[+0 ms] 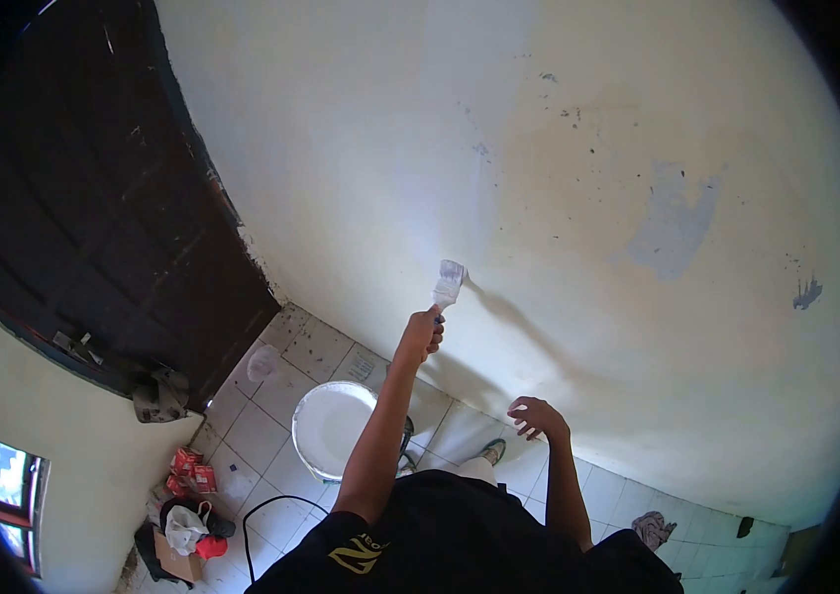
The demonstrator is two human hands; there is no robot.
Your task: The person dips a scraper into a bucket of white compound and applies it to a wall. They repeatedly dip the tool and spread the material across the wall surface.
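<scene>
My left hand (421,335) is wrapped round the handle of a paintbrush (449,281), held out in front of me. White paint coats the brush, and its bristles are right at the cream wall (361,188). Lower and to the right, my right hand (538,418) hangs near the foot of the wall with nothing in it. Its fingers are bent but apart, with pale marks on them. Below my left forearm stands a round white bucket (298,428) with white paint inside, partly covered by that arm.
A dark door (93,198) fills the upper left. Red boxes (192,471), a white plastic bag (185,530) and a cardboard box (177,559) lie on the tiled floor (281,391) at lower left. A crumpled cloth (654,530) lies at lower right. Grey patches (678,223) mark the wall.
</scene>
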